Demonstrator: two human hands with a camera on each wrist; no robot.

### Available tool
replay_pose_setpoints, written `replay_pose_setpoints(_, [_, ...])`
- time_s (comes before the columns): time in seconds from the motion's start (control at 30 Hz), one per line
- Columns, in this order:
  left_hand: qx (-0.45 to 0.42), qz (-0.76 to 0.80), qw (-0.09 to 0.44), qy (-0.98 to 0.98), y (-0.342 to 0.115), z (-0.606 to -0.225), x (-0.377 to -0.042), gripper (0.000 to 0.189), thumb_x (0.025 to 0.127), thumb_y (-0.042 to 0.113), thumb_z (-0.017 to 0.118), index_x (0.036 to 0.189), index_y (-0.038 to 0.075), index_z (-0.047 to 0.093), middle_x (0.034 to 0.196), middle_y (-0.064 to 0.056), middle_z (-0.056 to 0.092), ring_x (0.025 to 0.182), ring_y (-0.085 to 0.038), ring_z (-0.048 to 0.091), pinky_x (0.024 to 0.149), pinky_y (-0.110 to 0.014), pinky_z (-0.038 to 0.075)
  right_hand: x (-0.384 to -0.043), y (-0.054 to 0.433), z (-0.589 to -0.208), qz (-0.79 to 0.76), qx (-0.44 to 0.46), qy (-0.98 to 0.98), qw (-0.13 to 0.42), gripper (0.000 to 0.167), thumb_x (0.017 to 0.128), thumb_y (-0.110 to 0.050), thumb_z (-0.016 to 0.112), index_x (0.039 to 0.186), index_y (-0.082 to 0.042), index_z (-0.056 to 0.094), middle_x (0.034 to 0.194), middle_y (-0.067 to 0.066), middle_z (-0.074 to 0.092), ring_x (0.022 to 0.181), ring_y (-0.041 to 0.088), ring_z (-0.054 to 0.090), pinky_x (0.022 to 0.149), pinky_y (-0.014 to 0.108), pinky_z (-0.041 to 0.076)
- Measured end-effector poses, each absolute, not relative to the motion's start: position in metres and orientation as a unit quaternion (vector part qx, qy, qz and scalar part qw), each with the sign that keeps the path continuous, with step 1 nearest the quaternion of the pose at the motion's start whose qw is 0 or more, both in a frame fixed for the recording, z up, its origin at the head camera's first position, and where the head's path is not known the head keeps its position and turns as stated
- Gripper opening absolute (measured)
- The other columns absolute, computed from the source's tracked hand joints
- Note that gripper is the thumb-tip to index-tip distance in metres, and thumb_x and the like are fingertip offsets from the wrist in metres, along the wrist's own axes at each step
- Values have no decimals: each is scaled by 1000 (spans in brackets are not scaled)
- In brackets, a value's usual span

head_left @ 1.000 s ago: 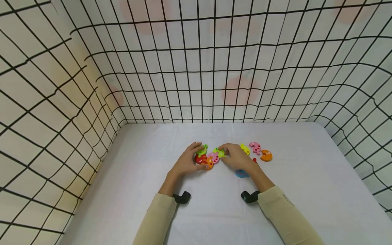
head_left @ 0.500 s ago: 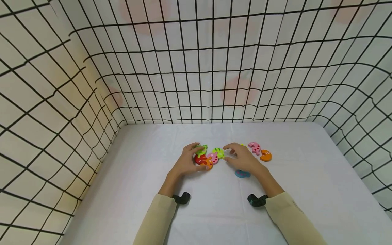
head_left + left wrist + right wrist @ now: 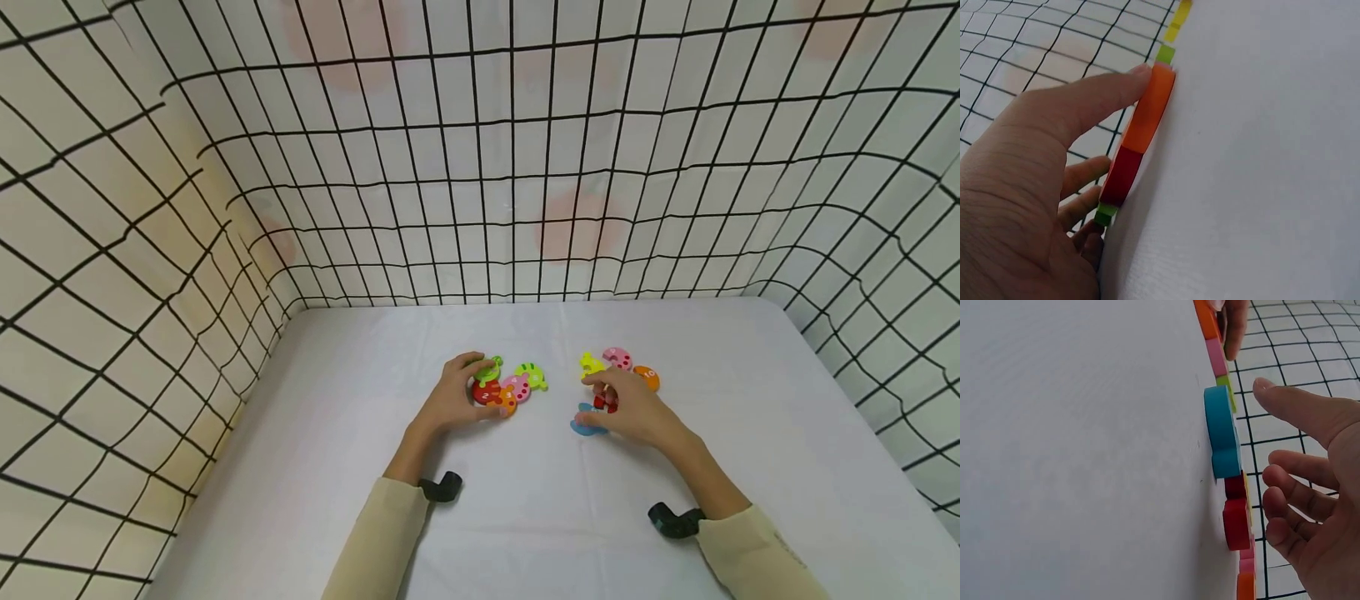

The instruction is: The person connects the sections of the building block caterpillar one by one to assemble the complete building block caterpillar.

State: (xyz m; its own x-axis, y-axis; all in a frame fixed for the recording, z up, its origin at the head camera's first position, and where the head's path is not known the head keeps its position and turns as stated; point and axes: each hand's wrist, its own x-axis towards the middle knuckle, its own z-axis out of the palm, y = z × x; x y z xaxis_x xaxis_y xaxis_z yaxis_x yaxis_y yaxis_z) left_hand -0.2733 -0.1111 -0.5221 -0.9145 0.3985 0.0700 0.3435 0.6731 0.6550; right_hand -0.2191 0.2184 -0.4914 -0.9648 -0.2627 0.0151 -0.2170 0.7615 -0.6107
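My left hand [image 3: 448, 402] holds a joined group of numbered wooden puzzle pieces, thumb on an orange piece [image 3: 1150, 109] and fingers at the far side near a green piece [image 3: 489, 374]. A red piece [image 3: 486, 393] and a pink piece [image 3: 517, 387] belong to this group, as does a light green piece [image 3: 532, 375] at its right end. Above a blue piece [image 3: 1221, 432] and a red piece [image 3: 1236, 524] hovers my right hand [image 3: 637, 408]. In the right wrist view its thumb and fingers are spread apart, with nothing between them.
Beyond my right hand lie a yellow piece [image 3: 591, 365], a pink spotted piece [image 3: 618, 357] and an orange piece [image 3: 648, 377] marked 10. Black wire mesh [image 3: 510, 225] rises behind and beside the white tabletop [image 3: 510, 517].
My right hand has let go of the light green piece at the group's end and moved right, over the blue and red pieces. The left hand keeps its hold.
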Motion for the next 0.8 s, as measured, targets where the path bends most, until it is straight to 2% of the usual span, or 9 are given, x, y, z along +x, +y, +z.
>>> replay_pose_setpoints(0.1, [203, 354, 39, 912, -112, -522, -273, 83, 75, 46, 87, 147, 20, 57, 160, -5, 40, 151, -31, 31, 120, -57, 37, -215, 221, -492, -309, -132, 941, 42, 69, 78, -46, 89, 130, -5, 67, 99, 3, 60, 91, 18, 50, 72, 27, 47])
replay_pose_setpoints(0.33, [202, 354, 37, 913, -113, -525, -273, 81, 75, 47, 86, 147, 22, 57, 160, -3, 40, 151, -30, 32, 120, -58, 37, -209, 223, -497, -295, -142, 943, 55, 61, 77, -45, 90, 121, -7, 69, 87, 0, 57, 83, 15, 50, 67, 25, 42])
replay_pose_setpoints(0.63, [200, 358, 38, 911, -113, -524, -273, 83, 74, 48, 88, 147, 23, 57, 160, -3, 40, 151, -30, 32, 120, -58, 37, -205, 220, -500, -270, -150, 950, 42, 57, 78, -41, 90, 121, -10, 71, 85, -3, 54, 83, 13, 49, 68, 25, 40])
replay_pose_setpoints(0.8, [194, 359, 38, 912, -113, -524, -272, 83, 74, 48, 88, 147, 23, 57, 161, -4, 40, 152, -30, 31, 119, -58, 37, -205, 217, -498, -270, -141, 952, 43, 56, 80, -41, 88, 124, -12, 70, 90, -2, 55, 87, 14, 50, 70, 26, 42])
